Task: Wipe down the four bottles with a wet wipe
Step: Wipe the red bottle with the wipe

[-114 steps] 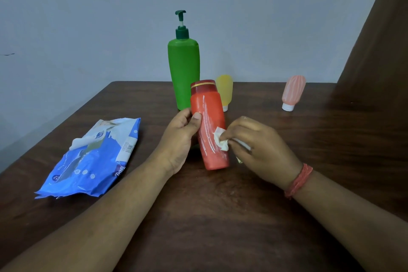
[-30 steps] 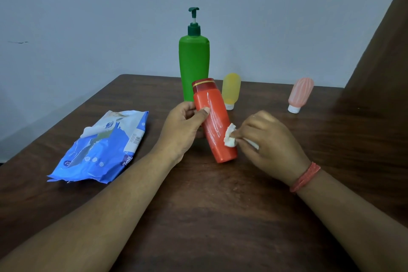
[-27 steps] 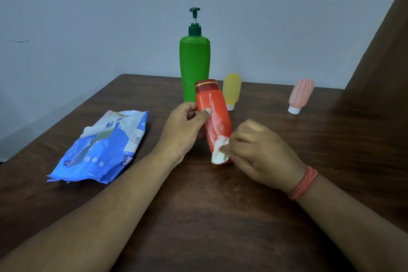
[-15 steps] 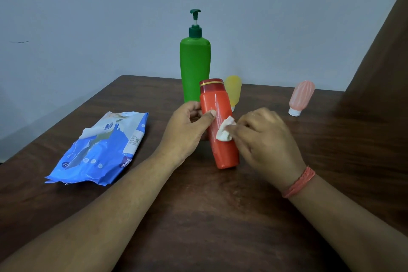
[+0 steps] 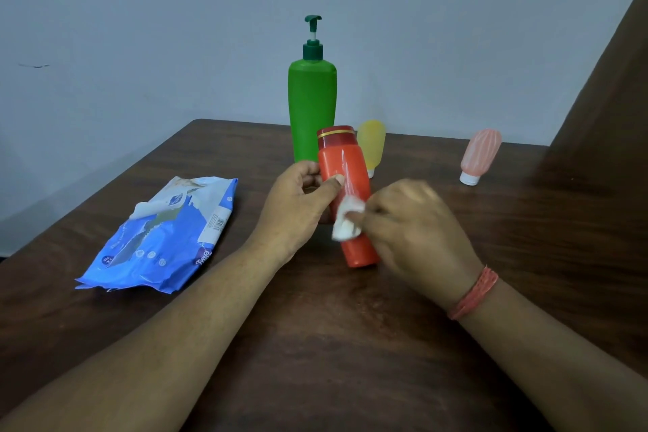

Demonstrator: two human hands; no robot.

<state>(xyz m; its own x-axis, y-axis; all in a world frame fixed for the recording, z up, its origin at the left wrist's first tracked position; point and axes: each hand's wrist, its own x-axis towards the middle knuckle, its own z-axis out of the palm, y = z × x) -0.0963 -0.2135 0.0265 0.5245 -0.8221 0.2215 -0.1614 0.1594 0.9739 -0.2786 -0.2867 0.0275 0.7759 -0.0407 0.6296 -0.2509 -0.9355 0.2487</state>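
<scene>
Left hand (image 5: 298, 210) grips the red bottle (image 5: 345, 193) w/ thumb on the front and fingers curled round the back, just below the darker red cap. Right hand (image 5: 417, 231) pinches a bunched white wipe (image 5: 346, 219) against the bottle's front, about mid-body; fingertips are blurred, so exact finger placement can't be told. Bottle tilts, cap away from the person and leaning left, base end low near the table (image 5: 315, 344), between the two hands; whether the base touches the wood can't be told.

Other three bottles stand further back. Green pump bottle (image 5: 312, 109) is upright, just behind the red one and partly hidden by it. Yellow bottle (image 5: 372, 142) sits cap-down right beside the green one, its lower left covered by the red bottle. Pink bottle (image 5: 480, 154) stands cap-down on a white cap, tilted a bit, well apart to the right.

Blue wipe pack (image 5: 164, 238) lies flat on the left side of the table, its white flap peeled up. Red thread band (image 5: 473, 293) wraps the right wrist. Pale wall (image 5: 175, 28) behind.
</scene>
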